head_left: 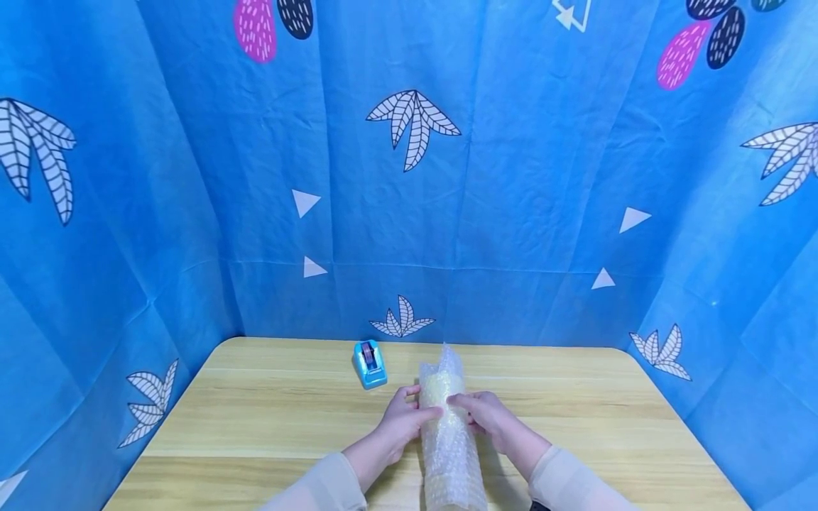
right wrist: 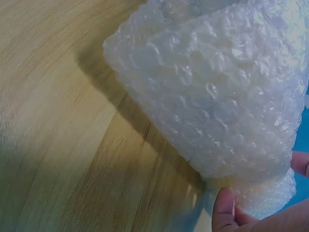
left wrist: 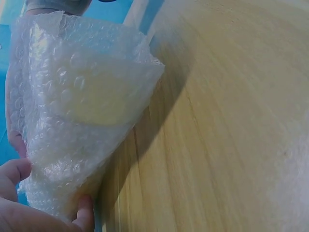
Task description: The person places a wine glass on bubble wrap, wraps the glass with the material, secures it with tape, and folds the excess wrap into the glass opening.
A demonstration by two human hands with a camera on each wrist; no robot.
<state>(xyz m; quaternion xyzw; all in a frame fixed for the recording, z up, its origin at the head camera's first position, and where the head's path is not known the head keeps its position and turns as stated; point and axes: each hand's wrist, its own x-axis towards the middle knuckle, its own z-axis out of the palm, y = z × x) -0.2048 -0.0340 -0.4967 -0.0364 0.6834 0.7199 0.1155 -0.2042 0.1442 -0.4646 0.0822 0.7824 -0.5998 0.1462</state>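
A long bundle of clear bubble wrap (head_left: 452,454) lies lengthwise on the table, with something pale yellow showing through the layers. My left hand (head_left: 404,420) grips its left side, the thumb on top and the fingers down along the side. From the right, my right hand (head_left: 491,419) holds it the same way, its thumb close to the left thumb. In the left wrist view the bubble wrap (left wrist: 87,96) has a loose, open near end with a yellowish patch inside. The right wrist view shows the wrap (right wrist: 217,92) in folded layers, fingertips (right wrist: 223,205) at its edge.
A blue tape dispenser (head_left: 370,364) stands near the back edge of the wooden table (head_left: 268,404), left of the bundle. Blue patterned cloth (head_left: 409,213) hangs behind the table and along both sides.
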